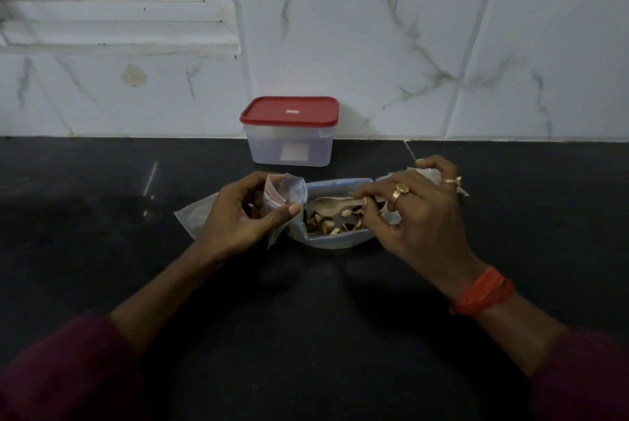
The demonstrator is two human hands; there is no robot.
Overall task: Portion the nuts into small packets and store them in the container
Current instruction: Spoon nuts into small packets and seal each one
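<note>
Container [289,145] behind nut bag [335,216]; packet [284,194] left of bag

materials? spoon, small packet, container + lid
spoon: probably metal, with a dull grey sheen, but in this dim light it could also be wood or plastic.
small packet: thin clear plastic film, crinkled and see-through, with a red zip strip near its mouth.
container: translucent frosted plastic with matte walls.
lid: opaque red plastic, smooth, with a moulded rim.

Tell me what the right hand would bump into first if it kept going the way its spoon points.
Probably the small packet in the left hand, just past the spoon tip; depth is unclear.
</note>
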